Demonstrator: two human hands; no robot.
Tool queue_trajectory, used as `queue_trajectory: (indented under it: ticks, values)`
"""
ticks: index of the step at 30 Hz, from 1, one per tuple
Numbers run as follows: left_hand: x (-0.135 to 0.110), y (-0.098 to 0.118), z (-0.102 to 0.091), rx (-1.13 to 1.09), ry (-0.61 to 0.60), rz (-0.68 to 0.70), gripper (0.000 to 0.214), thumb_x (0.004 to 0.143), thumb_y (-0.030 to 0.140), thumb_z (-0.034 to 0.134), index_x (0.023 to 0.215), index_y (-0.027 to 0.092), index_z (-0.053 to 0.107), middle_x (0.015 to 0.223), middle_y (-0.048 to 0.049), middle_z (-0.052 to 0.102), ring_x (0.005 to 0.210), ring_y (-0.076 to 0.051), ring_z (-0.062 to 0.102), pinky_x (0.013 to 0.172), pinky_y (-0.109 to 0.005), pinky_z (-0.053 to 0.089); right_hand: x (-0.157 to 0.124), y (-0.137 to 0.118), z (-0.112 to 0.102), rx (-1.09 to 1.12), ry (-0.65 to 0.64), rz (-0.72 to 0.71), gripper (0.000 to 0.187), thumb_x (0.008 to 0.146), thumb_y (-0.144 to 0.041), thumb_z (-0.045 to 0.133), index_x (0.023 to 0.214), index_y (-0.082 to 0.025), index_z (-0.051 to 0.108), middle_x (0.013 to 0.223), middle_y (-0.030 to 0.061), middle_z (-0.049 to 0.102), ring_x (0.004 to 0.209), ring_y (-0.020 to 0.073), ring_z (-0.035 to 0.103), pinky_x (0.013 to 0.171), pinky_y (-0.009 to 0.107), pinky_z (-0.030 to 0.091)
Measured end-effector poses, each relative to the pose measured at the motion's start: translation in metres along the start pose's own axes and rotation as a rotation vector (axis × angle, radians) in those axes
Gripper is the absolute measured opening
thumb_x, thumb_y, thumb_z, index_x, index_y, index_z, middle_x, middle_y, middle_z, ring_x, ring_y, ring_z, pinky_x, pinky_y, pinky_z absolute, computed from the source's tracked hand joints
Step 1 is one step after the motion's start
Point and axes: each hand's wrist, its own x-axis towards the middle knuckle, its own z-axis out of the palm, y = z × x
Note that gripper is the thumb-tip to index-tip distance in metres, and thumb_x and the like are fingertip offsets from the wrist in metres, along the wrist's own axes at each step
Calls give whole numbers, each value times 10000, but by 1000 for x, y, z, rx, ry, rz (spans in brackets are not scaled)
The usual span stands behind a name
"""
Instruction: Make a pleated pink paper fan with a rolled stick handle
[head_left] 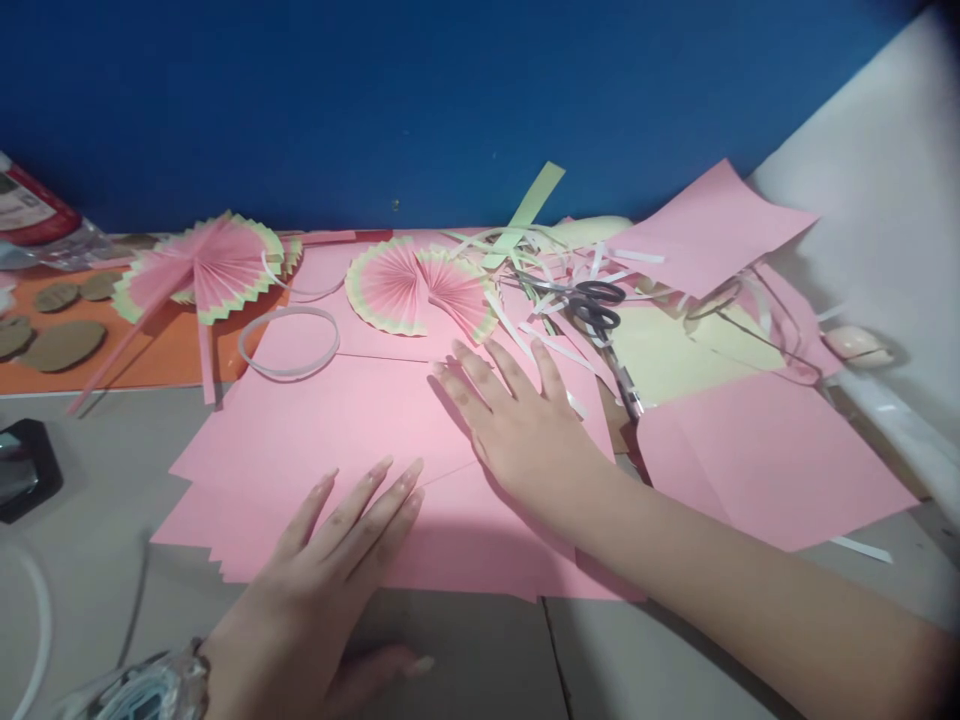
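A stack of pink paper sheets (315, 440) lies fanned out on the grey table. My left hand (330, 560) rests flat on its near edge, fingers together and extended. My right hand (517, 420) lies flat, palm down, on the sheets further back, fingers spread. Neither hand holds anything. Just beyond my right hand lie two pleated pink fans with green rims (420, 288). Scissors (596, 320) with dark handles lie to the right of my right hand's fingertips.
A larger pleated fan (210, 265) lies on an orange sheet (150, 350) at the back left, with brown cardboard discs (60, 345). A white ring (289, 342), paper strips (540, 250), more pink sheets (765, 460) and pale green paper (675, 360) lie around. A blue wall (450, 100) stands behind.
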Motion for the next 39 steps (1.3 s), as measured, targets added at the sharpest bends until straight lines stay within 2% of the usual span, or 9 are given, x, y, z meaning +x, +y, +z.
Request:
queue_trajectory:
  ticks: [5,12,18,21,24,27,31,35,39]
  values:
    - [0,3,3,-41,31,83,789,828,561,481,1464,139,280,1539,-54,264,1423,-266,190,1163,-446,62,6,-5,-1,79,-35,-42,512,963,-389,376,1442,-211,346,1516,102,326,1359,354,312,1092,630,203]
    - [-2,-1,4,-11,-10,133,769,820,604,472,1438,162,354,1533,-41,288,1400,-254,239,1163,-397,37,10,-6,-6,212,-100,-75,584,934,-476,402,1449,-211,325,1530,106,292,1374,341,282,1099,607,210]
    - [1,-2,5,5,14,147,817,802,617,491,1445,137,336,1524,-58,312,1386,-265,251,1161,-398,28,5,-9,-5,165,-29,-153,536,945,-321,411,1460,-230,292,1544,78,266,1390,318,254,1107,612,181]
    - [2,-2,6,-3,10,134,812,811,622,479,1448,143,328,1519,-41,326,1380,-261,261,1166,-398,20,4,-10,-5,115,-28,-194,626,889,-290,520,1464,-231,282,1552,69,247,1398,332,227,1114,617,164]
    - [1,0,6,-23,10,124,805,819,598,482,1461,149,296,1528,-37,306,1389,-255,252,1169,-398,24,2,-7,-6,68,-59,-159,693,842,-239,571,1468,-216,275,1553,78,241,1388,342,248,1119,628,142]
    - [0,3,6,-53,29,76,797,826,577,488,1469,160,270,1535,-32,289,1405,-250,229,1171,-405,41,0,-2,-8,12,-69,-72,657,848,-214,551,1458,-198,306,1537,91,283,1379,346,272,1123,625,131]
    - [0,4,3,-79,38,80,778,847,541,490,1473,150,245,1535,-39,288,1421,-234,199,1170,-389,58,-1,1,-7,-28,-50,-4,578,880,-199,499,1437,-166,350,1515,102,330,1388,338,260,1131,610,138]
    - [0,4,1,-124,46,81,747,857,475,503,1476,163,225,1539,-40,276,1429,-247,179,1164,-416,99,2,-1,-5,4,-16,-53,538,919,-230,447,1445,-190,335,1524,94,310,1388,335,268,1125,619,154]
    - [0,5,5,-92,36,121,768,820,538,504,1459,173,285,1532,-26,296,1421,-232,189,1169,-402,39,4,-10,-7,62,-19,-169,495,959,-283,383,1446,-212,331,1525,87,310,1383,322,288,1114,597,219]
